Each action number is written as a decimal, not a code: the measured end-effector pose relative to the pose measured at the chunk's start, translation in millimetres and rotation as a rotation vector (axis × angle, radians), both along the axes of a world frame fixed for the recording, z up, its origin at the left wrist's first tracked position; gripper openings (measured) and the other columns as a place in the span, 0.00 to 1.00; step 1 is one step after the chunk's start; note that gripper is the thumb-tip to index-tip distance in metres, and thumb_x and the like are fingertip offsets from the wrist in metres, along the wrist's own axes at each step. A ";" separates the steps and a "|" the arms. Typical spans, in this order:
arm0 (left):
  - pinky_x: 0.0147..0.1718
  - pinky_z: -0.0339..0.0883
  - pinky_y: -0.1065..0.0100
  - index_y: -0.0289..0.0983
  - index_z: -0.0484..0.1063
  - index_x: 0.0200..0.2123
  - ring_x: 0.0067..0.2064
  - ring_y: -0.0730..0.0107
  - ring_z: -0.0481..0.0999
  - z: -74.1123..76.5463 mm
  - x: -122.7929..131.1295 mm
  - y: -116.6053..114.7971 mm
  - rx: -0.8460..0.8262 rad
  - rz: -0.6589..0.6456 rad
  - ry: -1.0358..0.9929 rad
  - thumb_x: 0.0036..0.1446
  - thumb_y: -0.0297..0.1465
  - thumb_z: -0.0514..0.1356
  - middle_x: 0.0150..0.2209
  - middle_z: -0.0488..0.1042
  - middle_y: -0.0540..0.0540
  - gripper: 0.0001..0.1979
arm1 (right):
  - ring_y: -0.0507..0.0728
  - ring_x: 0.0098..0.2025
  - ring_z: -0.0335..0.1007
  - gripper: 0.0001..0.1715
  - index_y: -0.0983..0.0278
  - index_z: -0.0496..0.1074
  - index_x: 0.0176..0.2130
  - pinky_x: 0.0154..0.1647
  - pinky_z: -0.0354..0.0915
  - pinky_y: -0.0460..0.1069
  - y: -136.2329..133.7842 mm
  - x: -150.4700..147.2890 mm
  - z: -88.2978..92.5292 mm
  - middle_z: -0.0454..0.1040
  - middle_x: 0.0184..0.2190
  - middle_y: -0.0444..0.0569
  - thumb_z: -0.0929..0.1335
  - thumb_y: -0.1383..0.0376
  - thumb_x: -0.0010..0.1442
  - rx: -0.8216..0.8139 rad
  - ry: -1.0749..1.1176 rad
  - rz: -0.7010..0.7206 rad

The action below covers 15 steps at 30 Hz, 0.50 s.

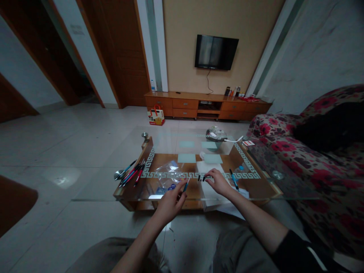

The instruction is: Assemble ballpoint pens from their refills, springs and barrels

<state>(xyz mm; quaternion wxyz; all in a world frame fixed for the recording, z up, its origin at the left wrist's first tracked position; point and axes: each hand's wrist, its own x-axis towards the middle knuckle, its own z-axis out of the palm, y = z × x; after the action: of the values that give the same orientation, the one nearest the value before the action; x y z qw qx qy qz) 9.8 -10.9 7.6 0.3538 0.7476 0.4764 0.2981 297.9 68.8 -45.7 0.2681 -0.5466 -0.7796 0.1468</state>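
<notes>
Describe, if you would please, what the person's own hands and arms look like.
The left hand and right hand are both ungloved. The right forearm is bare up to a black sleeve with a pale stripe. The left forearm is bare as far as the picture shows; no sleeve is visible there.

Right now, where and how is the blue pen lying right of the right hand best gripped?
Probably by its middle, from above, thumb and finger across its long sides: the blue pen lies flat, slim and uncovered, running near to far.
</notes>
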 end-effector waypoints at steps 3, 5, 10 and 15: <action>0.29 0.62 0.73 0.44 0.60 0.63 0.29 0.69 0.75 -0.8 0.0 0.0 -0.001 -0.003 -0.008 0.65 0.34 0.52 0.34 0.79 0.48 0.23 | 0.60 0.47 0.67 0.11 0.62 0.77 0.44 0.52 0.62 0.54 -0.8 -0.1 0.2 0.72 0.41 0.52 0.71 0.67 0.59 0.000 -0.008 -0.001; 0.29 0.62 0.73 0.44 0.60 0.63 0.30 0.69 0.76 -1.7 -0.1 0.1 0.002 0.002 -0.006 0.65 0.34 0.52 0.34 0.79 0.48 0.23 | 0.60 0.47 0.67 0.11 0.62 0.77 0.44 0.52 0.62 0.54 -1.2 0.1 -0.3 0.72 0.41 0.52 0.71 0.67 0.59 0.007 -0.012 0.001; 0.29 0.62 0.73 0.44 0.60 0.63 0.29 0.69 0.75 -4.5 -1.4 1.2 0.007 0.008 0.009 0.65 0.34 0.52 0.34 0.79 0.48 0.23 | 0.59 0.43 0.69 0.11 0.62 0.76 0.43 0.48 0.65 0.53 -1.1 0.5 5.0 0.73 0.40 0.52 0.70 0.69 0.59 0.039 0.037 0.003; 0.28 0.61 0.73 0.44 0.60 0.63 0.28 0.69 0.75 -6.5 -2.1 2.1 0.013 0.002 0.033 0.65 0.33 0.51 0.32 0.79 0.49 0.23 | 0.57 0.40 0.70 0.12 0.62 0.75 0.42 0.45 0.66 0.52 -7.2 -6.8 35.8 0.73 0.39 0.50 0.63 0.70 0.63 0.216 0.169 -0.075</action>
<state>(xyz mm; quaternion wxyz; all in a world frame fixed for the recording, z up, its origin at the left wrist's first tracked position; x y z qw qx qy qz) 7.7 -8.7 1.1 0.3408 0.7542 0.4809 0.2894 291.0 61.6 -9.9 0.3955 -0.5291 -0.7444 0.0973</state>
